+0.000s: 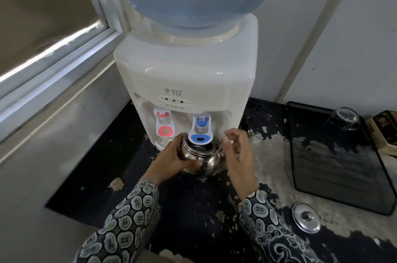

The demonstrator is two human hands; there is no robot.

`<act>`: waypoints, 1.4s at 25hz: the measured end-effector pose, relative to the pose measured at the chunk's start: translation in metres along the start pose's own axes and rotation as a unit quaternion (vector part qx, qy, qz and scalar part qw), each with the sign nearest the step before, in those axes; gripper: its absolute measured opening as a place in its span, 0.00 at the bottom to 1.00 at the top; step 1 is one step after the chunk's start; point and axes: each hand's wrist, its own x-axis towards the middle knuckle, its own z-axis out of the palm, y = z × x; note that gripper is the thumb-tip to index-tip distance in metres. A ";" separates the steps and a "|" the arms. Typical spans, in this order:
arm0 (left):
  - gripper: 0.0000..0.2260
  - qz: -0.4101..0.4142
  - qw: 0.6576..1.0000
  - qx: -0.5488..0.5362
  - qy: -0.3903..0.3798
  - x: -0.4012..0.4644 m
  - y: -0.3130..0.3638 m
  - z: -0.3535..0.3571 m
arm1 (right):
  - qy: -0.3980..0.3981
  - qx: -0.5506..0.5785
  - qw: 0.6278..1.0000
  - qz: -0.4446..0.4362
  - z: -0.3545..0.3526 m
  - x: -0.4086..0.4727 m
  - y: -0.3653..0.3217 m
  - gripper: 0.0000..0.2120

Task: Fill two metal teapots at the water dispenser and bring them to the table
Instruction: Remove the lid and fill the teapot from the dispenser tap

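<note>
A shiny metal teapot (200, 158) with its lid off stands on the worn black counter, its mouth right under the blue tap (200, 131) of the white water dispenser (187, 73). My left hand (171, 161) grips the pot's left side. Just right of the pot, my right hand (237, 151) hovers with curled, parted fingers and holds nothing. The pot's metal lid (306, 217) lies on the counter at the lower right. Only one teapot is in view.
A red tap (164, 126) sits left of the blue one. A black tray (335, 161) lies at the right with an upturned glass (343, 119) on it and a box (384, 131) beyond. A window frame (64, 63) and wall close the left side.
</note>
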 end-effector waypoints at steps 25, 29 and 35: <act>0.40 0.015 0.999 -0.033 -0.002 -0.005 0.001 -0.003 | -0.030 -0.045 0.996 0.069 0.026 0.007 -0.001 0.15; 0.44 0.012 1.000 -0.025 0.001 -0.006 0.001 -0.004 | -0.032 -0.106 0.992 0.053 0.033 0.019 0.012 0.12; 0.42 0.015 0.999 -0.028 -0.003 -0.008 0.006 -0.006 | -0.014 -0.131 0.991 0.017 0.034 0.020 0.022 0.10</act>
